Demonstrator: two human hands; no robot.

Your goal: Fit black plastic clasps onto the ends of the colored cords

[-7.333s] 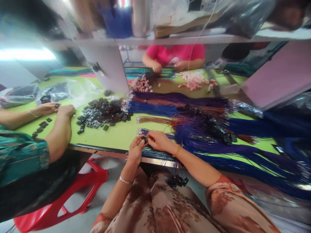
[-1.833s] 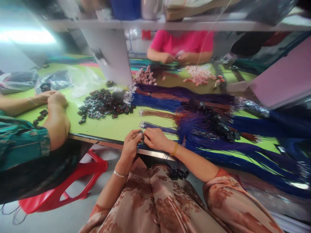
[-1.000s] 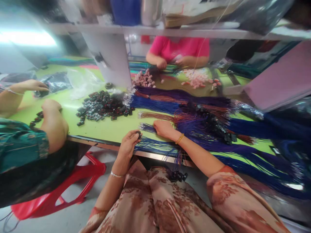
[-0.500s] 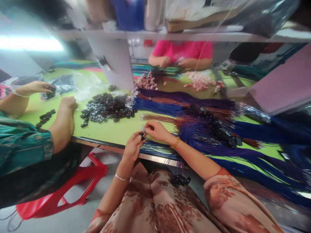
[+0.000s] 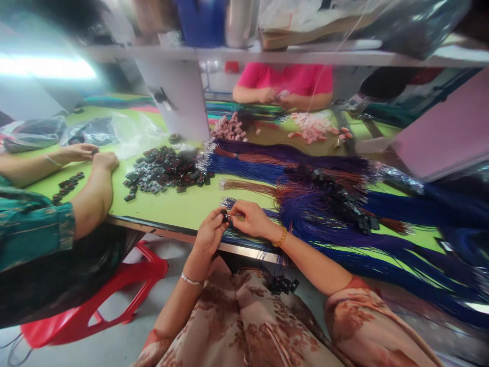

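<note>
Between finger and thumb, my left hand (image 5: 209, 230) grips a small black plastic connector housing (image 5: 225, 217) near the table's front edge. My right hand (image 5: 252, 219) is pinched close against the housing's right side, on what looks like the end of a thin wire; the fingers hide most of it. Blue wires (image 5: 244, 235) with metal terminals lie under and beside my hands. Just beyond, a bundle of brown wires (image 5: 248, 186) rests on the green table. A heap of black connector housings (image 5: 164, 171) spreads out farther left.
At the left, a co-worker's hands (image 5: 89, 155) work beside a short row of black housings (image 5: 69, 186). Across the table sits a person in pink (image 5: 284, 84) behind pink connector pieces (image 5: 315, 127). A shelf (image 5: 244, 55) spans overhead. A red stool (image 5: 99, 300) stands below left.
My right hand has shifted slightly right and down, now level with the housing. My left hand still holds the housing. The co-worker's far hand has come toward their other hand.
</note>
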